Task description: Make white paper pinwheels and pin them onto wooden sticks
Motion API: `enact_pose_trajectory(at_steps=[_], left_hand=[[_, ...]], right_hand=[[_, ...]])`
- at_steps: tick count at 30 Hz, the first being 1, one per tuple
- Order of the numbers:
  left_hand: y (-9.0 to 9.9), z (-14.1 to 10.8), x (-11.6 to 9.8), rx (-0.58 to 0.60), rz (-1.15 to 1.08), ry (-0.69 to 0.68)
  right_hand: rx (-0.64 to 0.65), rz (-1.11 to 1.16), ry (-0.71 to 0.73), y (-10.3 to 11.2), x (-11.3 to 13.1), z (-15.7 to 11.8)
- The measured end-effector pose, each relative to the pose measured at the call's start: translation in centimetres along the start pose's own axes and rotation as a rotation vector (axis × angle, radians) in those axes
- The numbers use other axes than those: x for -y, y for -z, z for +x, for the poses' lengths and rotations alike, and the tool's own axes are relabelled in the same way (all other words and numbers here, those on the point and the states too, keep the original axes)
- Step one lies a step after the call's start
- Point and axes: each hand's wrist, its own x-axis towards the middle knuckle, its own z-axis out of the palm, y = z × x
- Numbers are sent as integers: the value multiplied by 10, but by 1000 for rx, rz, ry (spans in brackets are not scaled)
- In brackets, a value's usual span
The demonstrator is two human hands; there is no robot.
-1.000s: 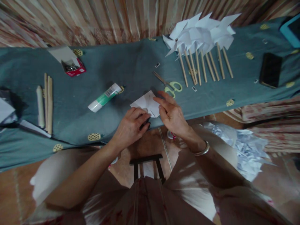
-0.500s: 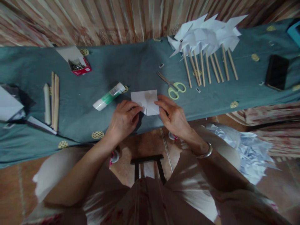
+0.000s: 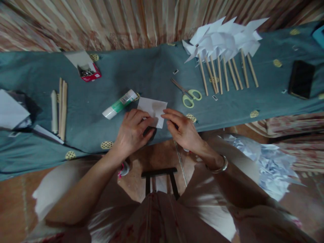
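A small white square of paper [image 3: 154,107] with faint creases lies turned at a slant on the green cloth. My left hand [image 3: 134,130] holds its lower left part, fingertips curled over the sheet. At the right edge of the sheet is my right hand [image 3: 182,130], its index fingertip touching the paper and its thumb a little apart below. Left of the paper lies a glue stick [image 3: 118,104] with a green and white label. Scissors [image 3: 187,94] with light green handles rest to the right, blades slightly apart.
Several white paper pinwheels [image 3: 222,38] on wooden sticks lie at the back right. A red box [image 3: 91,74] of small metal pieces stands open at the back left, near loose sticks [image 3: 63,109]. A dark phone [image 3: 301,79] lies far right; paper scraps [image 3: 273,165] are below.
The paper has turned clockwise and shifted slightly left. My right fingers have loosened from its side, and my left hand has moved further over it.
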Motion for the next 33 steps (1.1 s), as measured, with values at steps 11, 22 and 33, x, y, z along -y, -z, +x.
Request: enact_pose_trajectory(at_steps=[11,22,33], left_hand=[[-8,-1,-11,-5,233,-172],[-7,4,-14,46,279,-199],[-10,5,-10,13,252,-206]], right_hand=[[-7,-4,21,0,0,0],[-4,7,9,-1,0,1],[9,-82,35,3,-6,2]])
